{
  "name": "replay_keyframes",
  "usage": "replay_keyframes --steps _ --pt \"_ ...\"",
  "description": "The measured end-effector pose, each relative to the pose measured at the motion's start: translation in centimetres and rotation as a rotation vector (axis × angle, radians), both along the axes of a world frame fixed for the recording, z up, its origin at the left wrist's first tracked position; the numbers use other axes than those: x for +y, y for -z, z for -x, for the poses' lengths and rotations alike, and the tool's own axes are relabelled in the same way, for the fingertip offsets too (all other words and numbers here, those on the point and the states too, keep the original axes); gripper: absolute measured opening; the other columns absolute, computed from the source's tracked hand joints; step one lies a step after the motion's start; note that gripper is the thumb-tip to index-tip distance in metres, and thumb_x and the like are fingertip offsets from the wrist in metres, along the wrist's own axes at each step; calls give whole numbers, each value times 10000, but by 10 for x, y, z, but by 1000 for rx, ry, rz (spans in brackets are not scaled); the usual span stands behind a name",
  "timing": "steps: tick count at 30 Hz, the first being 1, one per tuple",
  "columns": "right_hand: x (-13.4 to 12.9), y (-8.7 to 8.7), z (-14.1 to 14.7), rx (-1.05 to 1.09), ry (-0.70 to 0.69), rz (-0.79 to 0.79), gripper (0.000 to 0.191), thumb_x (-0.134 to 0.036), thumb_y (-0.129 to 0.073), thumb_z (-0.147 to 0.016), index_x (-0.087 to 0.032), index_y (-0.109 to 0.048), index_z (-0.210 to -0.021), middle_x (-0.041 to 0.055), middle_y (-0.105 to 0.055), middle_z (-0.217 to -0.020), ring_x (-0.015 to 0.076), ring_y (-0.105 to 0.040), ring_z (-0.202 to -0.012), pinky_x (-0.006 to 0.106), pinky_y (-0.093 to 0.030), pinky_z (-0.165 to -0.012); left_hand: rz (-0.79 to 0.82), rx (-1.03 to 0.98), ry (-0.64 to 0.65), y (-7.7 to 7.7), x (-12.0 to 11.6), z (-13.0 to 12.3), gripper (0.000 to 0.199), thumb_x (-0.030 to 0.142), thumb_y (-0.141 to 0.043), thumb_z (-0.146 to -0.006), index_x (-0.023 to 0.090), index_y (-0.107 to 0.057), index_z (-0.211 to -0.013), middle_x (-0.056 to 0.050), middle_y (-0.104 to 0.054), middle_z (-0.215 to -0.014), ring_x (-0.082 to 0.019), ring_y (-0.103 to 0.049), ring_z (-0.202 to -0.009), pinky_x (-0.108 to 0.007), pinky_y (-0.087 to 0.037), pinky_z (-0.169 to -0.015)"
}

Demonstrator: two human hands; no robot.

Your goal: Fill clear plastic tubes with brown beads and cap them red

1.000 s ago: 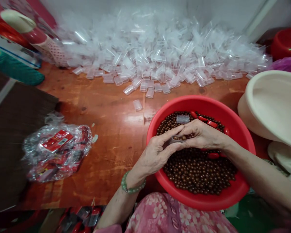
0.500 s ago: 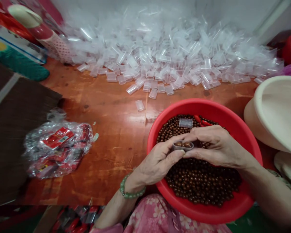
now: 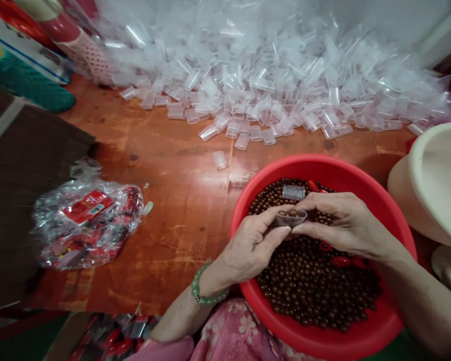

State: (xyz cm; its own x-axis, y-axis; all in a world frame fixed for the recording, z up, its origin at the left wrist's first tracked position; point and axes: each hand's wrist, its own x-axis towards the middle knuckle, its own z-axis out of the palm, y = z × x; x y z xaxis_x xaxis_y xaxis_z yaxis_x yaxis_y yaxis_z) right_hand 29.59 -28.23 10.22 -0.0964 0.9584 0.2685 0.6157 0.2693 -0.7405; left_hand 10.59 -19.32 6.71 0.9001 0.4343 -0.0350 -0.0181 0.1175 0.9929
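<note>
My left hand point(image 3: 253, 245) pinches a clear oval plastic tube point(image 3: 292, 220) between thumb and fingers, its open end facing up toward me. A few brown round beads point(image 3: 287, 212) show inside the opening. My right hand point(image 3: 340, 223) is closed at the tube's right end, thumb in front and fingers behind. Both hands are over a red basin point(image 3: 323, 346) holding many shiny brown beads point(image 3: 308, 286). Another clear tube point(image 3: 293, 192) lies on the beads behind my hands. Small red plastic pieces point(image 3: 340, 261) lie among the beads, some partly hidden by my right hand.
A large heap of clear plastic tubes point(image 3: 248, 85) spreads along the back of the wooden table point(image 3: 165, 200). One loose tube point(image 3: 220, 160) lies in front. A bag of red packets point(image 3: 88, 220) sits left beside a dark box point(image 3: 22, 200). A cream tub point(image 3: 417, 175) stands right.
The view has shifted slightly. The tube's opening shows more free space at its right side, with the beads toward the left. Red pieces now show in the basin below my right hand.
</note>
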Motion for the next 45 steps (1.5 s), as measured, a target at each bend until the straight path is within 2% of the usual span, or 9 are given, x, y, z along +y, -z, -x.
replay_keyframes --steps 3,7,12,17,22,29,34,41,45 --pt "2 1 -1 16 11 2 105 -258 -710 -904 -170 -695 -958 -7 -704 -726 103 -622 -604 201 -484 -584 66 -3 18 2 0 0 362 261 -546 -983 175 -640 -1322 -73 -717 -1255 -195 -668 -1127 -294 -488 -1026" --pt "3 6 -1 110 52 122 102 -230 -696 -905 -177 -690 -992 6 -724 -791 109 -662 -642 188 -519 -596 226 -9 10 6 0 -2 366 261 -556 -975 175 -627 -1323 -87 -708 -1250 -184 -693 -1050 -283 -545 -947" --pt "2 11 1 219 88 179 390 -205 -688 -906 -213 -601 -1286 13 -740 -903 114 -695 -712 195 -564 -667 432 -62 69 9 0 -3 367 300 -593 -963 180 -614 -1309 -101 -696 -1252 -149 -719 -959 -246 -569 -885" --pt "3 14 0 292 100 206 422 -249 -741 -877 -243 -618 -1280 4 -727 -896 114 -691 -754 199 -567 -701 524 -54 95 9 4 -5 403 378 -663 -918 157 -634 -1254 -112 -716 -1166 -146 -725 -876 -250 -572 -841" --pt "3 10 -7 454 117 313 551 -379 -800 -821 -247 -587 -1312 16 -718 -895 132 -703 -737 224 -583 -671 513 -61 72 10 6 -5 417 385 -683 -901 143 -630 -1236 -116 -733 -1095 -142 -712 -835 -251 -562 -803" --pt "0 10 -23 305 319 220 344 -413 -785 -816 -212 -726 -1088 12 -728 -826 117 -655 -698 215 -530 -652 236 -16 27 -2 -4 3 250 312 -635 -935 142 -697 -1108 -85 -749 -1067 -183 -688 -997 -314 -518 -954" --pt "-1 14 -27 228 337 233 329 -455 -756 -828 -203 -745 -1038 31 -751 -928 156 -677 -794 276 -551 -756 369 -40 35 -6 -1 -1 264 310 -704 -885 126 -696 -1075 -100 -758 -1044 -171 -715 -929 -281 -555 -875" --pt "-1 8 -30 154 329 258 378 -527 -710 -840 -195 -737 -1019 37 -753 -907 174 -671 -778 290 -539 -727 333 12 -9 -15 4 1 300 301 -736 -862 126 -703 -1104 -101 -769 -1062 -175 -727 -919 -274 -567 -856" --pt "-12 0 -34 -96 217 342 352 -508 -626 -915 -191 -712 -1042 39 -733 -885 181 -653 -742 296 -497 -689 355 44 -7 -13 5 4 307 298 -740 -857 126 -701 -1108 -90 -776 -1003 -173 -735 -904 -270 -576 -837"
